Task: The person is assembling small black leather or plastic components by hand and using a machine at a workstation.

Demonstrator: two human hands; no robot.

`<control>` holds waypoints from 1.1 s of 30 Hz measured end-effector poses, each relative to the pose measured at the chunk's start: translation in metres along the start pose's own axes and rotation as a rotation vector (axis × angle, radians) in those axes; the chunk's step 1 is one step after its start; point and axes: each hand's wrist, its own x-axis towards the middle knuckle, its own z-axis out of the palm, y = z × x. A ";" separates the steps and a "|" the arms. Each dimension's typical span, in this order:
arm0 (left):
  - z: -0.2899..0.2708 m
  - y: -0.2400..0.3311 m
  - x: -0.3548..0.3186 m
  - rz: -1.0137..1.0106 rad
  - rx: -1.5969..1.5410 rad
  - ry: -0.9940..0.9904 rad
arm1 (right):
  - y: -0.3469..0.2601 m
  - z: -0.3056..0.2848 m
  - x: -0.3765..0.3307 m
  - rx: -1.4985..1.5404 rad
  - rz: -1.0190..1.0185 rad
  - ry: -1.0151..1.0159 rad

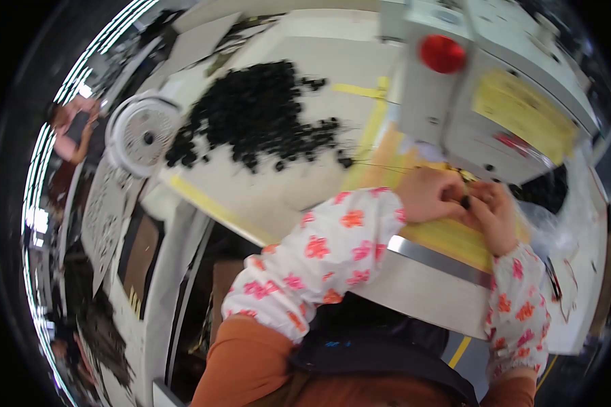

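Both hands meet in front of the sewing machine (pixel 424 91), over its yellow-covered bed (pixel 448 241). A small dark round piece (pixel 465 202) sits at their fingertips, and my right hand (pixel 493 211) pinches it between thumb and fingers. My left hand (pixel 424 195) has its fingers curled in against the right one; what they grip is partly hidden. Thin dark threads (pixel 387 166) run from the hands toward a large heap of small black pieces (pixel 251 108) on the pale table to the left. Floral sleeve covers wrap both forearms.
A white round fan (pixel 144 134) stands beyond the table's left edge. Clear plastic (pixel 553 227) and a pair of dark-handled tweezers or snips (pixel 554 279) lie to the right. Another person (pixel 75 132) is at far left. The machine's bulk rises just beyond my hands.
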 end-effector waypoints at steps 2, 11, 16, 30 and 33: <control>0.001 -0.013 -0.006 0.051 0.035 0.073 | 0.003 0.007 0.004 0.050 0.114 -0.015; -0.003 -0.008 -0.006 0.063 0.117 0.055 | 0.010 0.003 0.010 -0.138 0.055 -0.152; -0.012 0.000 0.000 0.003 -0.039 0.052 | -0.002 0.014 0.005 -0.155 -0.170 -0.034; -0.024 -0.005 -0.001 0.010 -0.053 -0.314 | -0.008 0.025 -0.002 -0.611 -0.726 0.071; -0.016 -0.002 0.008 -0.032 -0.234 -0.279 | -0.010 0.016 -0.004 -0.610 -0.742 0.067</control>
